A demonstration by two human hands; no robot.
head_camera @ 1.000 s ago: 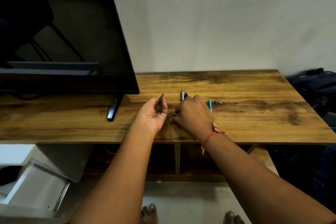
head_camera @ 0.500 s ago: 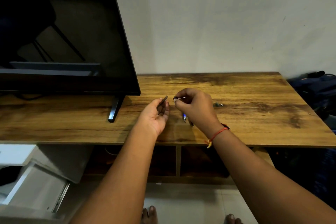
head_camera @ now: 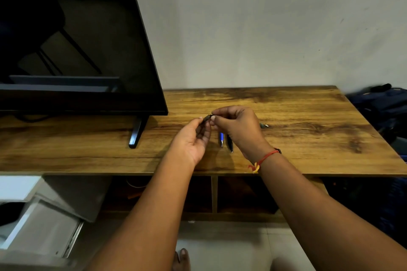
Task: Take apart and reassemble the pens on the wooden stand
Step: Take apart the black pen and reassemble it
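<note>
Left hand (head_camera: pixel 193 138): pinching a short dark pen barrel (head_camera: pixel 206 118) above the wooden stand top (head_camera: pixel 297 138).
Right hand (head_camera: pixel 239 127): fingertips pinched at the barrel's upper end; what they hold is hidden.
Loose parts: blue pen piece (head_camera: pixel 221 138), black pen piece (head_camera: pixel 229 143), small metallic tip (head_camera: pixel 264 125) lie beside.
Risk: likely misaligned insertion; small parts could roll away.

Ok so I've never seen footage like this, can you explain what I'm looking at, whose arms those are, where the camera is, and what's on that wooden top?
There is no machine: a person wears a camera on the head, looking forward and down at their own arms. The left hand and right hand meet over a small dark pen part, both pinching it. On the wooden stand lie a blue pen piece, a black pen piece and a tiny part further right. A dark television stands on the left.
</note>
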